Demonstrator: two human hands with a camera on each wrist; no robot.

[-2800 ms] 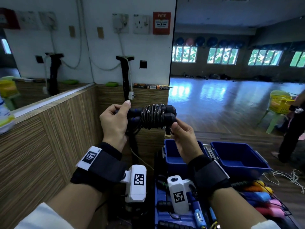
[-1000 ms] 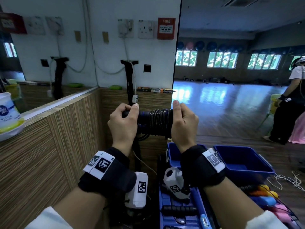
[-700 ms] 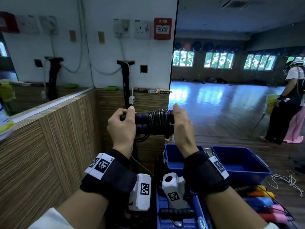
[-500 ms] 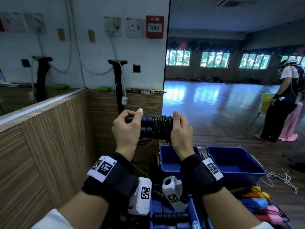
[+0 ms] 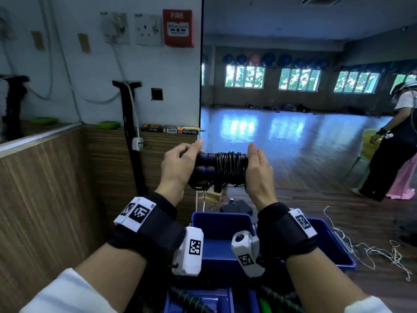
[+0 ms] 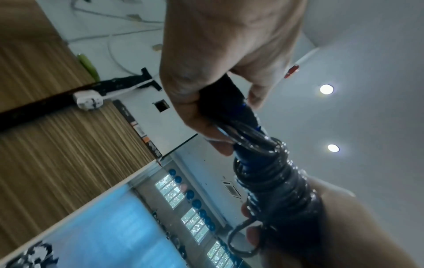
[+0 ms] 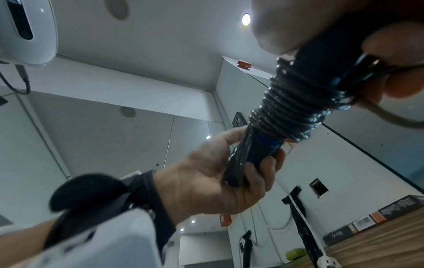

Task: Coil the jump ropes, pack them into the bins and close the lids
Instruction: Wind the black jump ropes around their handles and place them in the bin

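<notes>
Left hand (image 5: 178, 170) wrapped round handle end of jump rope (image 5: 222, 167) | right hand (image 5: 257, 175) clasping far end | bundle axis level, left-right, held above open blue bin (image 5: 221, 224) | drop straight down, both equally near

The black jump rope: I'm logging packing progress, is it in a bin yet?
Out. Both the left hand and right hand hold the black jump rope above the open blue bin.

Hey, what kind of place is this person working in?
Most likely a gym or dance studio: an open, glossy wooden floor, a row of exercise balls stored above the windows, and a coiled jump rope held above blue bins.
</notes>
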